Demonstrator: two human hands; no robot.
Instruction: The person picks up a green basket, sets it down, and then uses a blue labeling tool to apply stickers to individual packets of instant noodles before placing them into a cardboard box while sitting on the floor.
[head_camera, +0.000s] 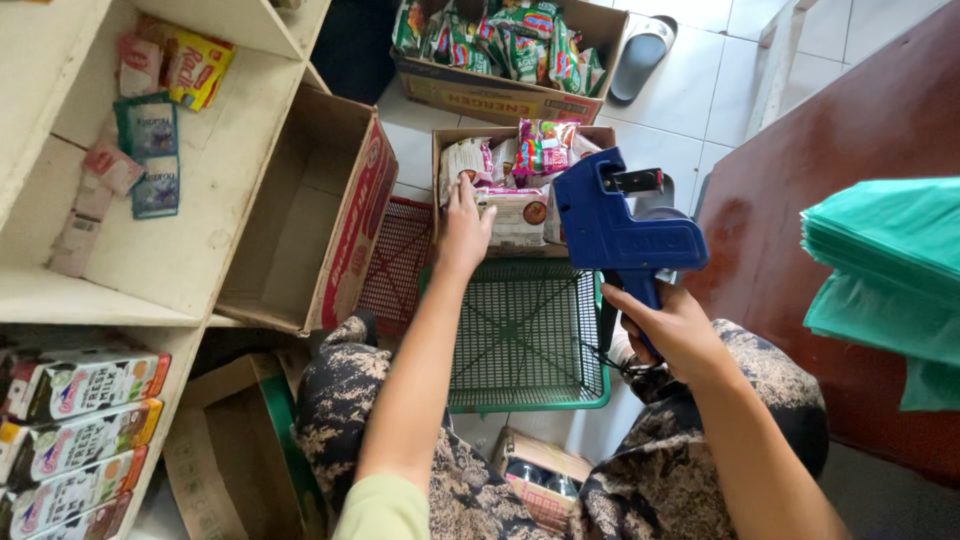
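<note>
At frame centre the right hand (672, 330) grips a blue price gun (620, 228) over a green basket (520, 335), while the left hand (465, 225), fingers spread, rests on packets (515, 215) in a box (440, 150).

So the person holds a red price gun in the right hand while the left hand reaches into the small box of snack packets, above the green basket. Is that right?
Not quite: the price gun is blue, not red, as the head view shows. The rest holds: the right hand grips its handle, and the left hand reaches into the small box of snack packets, above the green basket.
</note>
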